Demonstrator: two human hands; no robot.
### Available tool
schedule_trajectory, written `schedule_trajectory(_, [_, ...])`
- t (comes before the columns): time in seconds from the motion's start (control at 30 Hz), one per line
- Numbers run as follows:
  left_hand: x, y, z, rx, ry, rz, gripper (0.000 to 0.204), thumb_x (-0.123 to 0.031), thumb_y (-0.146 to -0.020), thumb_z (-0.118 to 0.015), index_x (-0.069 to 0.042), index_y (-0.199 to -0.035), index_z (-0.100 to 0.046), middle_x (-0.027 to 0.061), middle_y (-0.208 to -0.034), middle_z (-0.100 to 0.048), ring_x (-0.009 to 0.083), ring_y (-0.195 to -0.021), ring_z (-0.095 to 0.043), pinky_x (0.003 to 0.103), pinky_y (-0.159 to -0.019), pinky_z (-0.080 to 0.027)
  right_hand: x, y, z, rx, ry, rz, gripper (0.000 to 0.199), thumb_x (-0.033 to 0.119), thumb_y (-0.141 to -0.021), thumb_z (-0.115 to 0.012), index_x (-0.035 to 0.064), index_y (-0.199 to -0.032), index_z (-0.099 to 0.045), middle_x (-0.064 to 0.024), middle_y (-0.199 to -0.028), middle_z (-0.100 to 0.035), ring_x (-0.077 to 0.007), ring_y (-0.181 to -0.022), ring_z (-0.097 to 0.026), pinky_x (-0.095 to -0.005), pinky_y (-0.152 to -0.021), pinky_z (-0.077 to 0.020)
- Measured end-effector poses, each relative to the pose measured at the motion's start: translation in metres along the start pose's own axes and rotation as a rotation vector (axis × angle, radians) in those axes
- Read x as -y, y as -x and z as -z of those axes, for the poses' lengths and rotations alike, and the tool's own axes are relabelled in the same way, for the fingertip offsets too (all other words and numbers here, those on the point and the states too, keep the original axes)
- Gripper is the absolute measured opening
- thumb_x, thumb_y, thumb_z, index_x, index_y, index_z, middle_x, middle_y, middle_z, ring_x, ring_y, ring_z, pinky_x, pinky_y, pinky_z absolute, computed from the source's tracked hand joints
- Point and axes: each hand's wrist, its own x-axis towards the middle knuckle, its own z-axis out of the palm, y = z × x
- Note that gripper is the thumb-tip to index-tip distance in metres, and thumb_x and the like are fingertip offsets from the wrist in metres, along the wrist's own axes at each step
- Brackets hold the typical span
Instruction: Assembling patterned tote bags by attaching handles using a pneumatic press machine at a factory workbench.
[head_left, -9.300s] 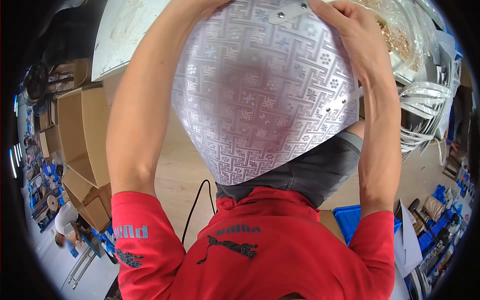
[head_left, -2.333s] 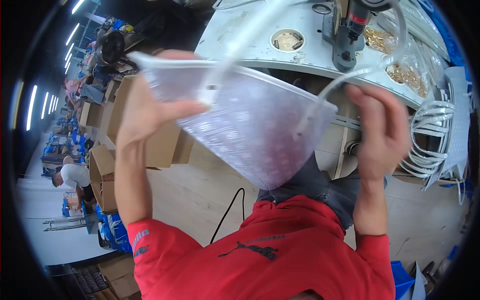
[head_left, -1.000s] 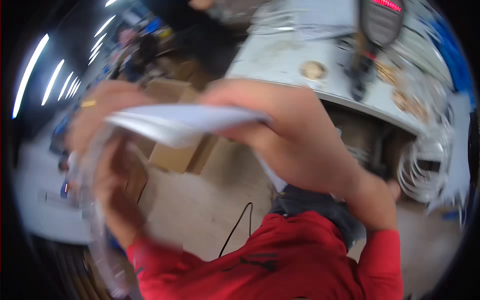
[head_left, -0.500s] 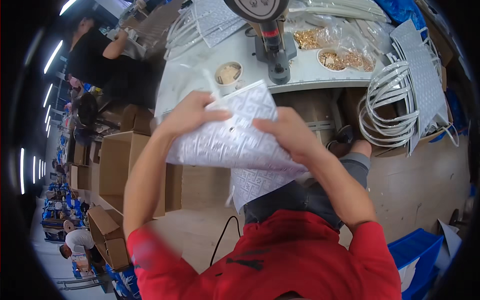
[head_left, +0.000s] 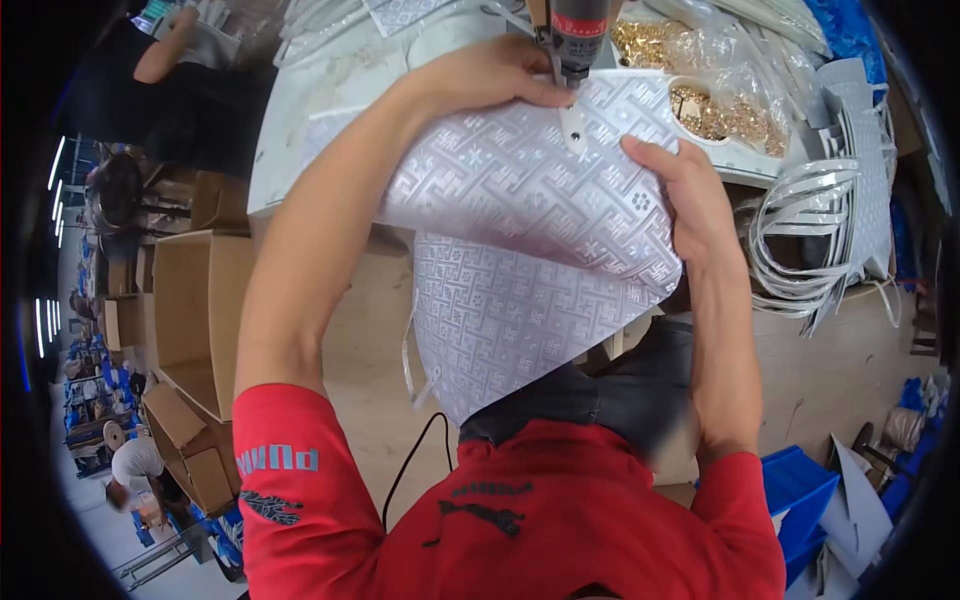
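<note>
A silvery-white sheet with an embossed pattern (head_left: 530, 190) is stretched between my hands, its lower part folded and hanging toward my lap. My left hand (head_left: 490, 75) grips its far edge, thumb and fingers close under the head of a grey press (head_left: 580, 45). Just below the press tip, a short white strap end (head_left: 572, 132) with a dark round fitting lies on the sheet. My right hand (head_left: 695, 190) holds the right side, thumb on top and the other fingers hidden behind the sheet. Another thin strap (head_left: 408, 350) dangles at the sheet's lower left.
Gold-coloured small fittings lie in a plastic bag (head_left: 650, 45) and a round tray (head_left: 692, 108) on the white table (head_left: 275, 150). Coiled white straps (head_left: 800, 230) hang at the right. Open cardboard boxes (head_left: 185, 320) stand left; a blue bin (head_left: 800, 490) sits lower right. A person works at the far left.
Both hands have carried the sheet forward and to the right, so its far edge now lies under the press. The sheet is spread wider, and the strap end with the fitting has come into view.
</note>
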Motion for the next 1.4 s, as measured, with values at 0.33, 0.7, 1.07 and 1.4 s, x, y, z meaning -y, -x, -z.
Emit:
schedule_trajectory(0.33, [-0.004, -0.007, 0.002, 0.140, 0.226, -0.187, 0.055, -0.027, -0.086, -0.083, 0.004, -0.127, -0.062, 0.0126, -0.119, -0.069, 0.0230, -0.112, -0.061, 0.035, -0.100, -0.048, -0.007, -0.004, 0.003, -0.011, -0.015, 0.069, 0.038, 0.011, -0.095, -0.069, -0.0085, -0.127, -0.062, -0.0154, -0.115, -0.072, -0.0201, -0.096, -0.073, -0.0318, -0.085, -0.0588])
schedule_trajectory(0.7, [-0.022, 0.000, 0.002, 0.082, 0.087, -0.066, 0.043, -0.025, -0.090, -0.080, 0.002, -0.120, -0.065, 0.0082, -0.110, -0.069, 0.0186, -0.102, -0.059, 0.032, -0.094, -0.047, -0.013, -0.009, 0.005, -0.010, 0.026, 0.092, 0.038, 0.011, -0.097, -0.068, -0.0086, -0.128, -0.060, -0.0155, -0.116, -0.072, -0.0194, -0.096, -0.073, -0.0305, -0.084, -0.0588])
schedule_trajectory(1.07, [-0.020, 0.008, 0.011, -0.025, -0.123, 0.170, 0.030, -0.028, -0.091, -0.079, 0.001, -0.097, -0.074, 0.0057, -0.086, -0.070, 0.0157, -0.079, -0.060, 0.032, -0.072, -0.047, -0.018, -0.013, 0.008, -0.033, 0.038, 0.093, 0.038, 0.010, -0.096, -0.069, -0.0095, -0.127, -0.059, -0.0164, -0.113, -0.072, -0.0192, -0.093, -0.073, -0.0300, -0.083, -0.0598])
schedule_trajectory(1.4, [-0.011, 0.007, 0.012, -0.022, -0.067, 0.118, 0.031, -0.024, -0.092, -0.078, 0.005, -0.102, -0.074, 0.0063, -0.086, -0.069, 0.0152, -0.079, -0.060, 0.030, -0.072, -0.047, -0.017, -0.013, 0.007, -0.042, 0.026, 0.073, 0.035, 0.009, -0.096, -0.068, -0.0097, -0.125, -0.059, -0.0166, -0.111, -0.072, -0.0193, -0.091, -0.073, -0.0304, -0.081, -0.0599])
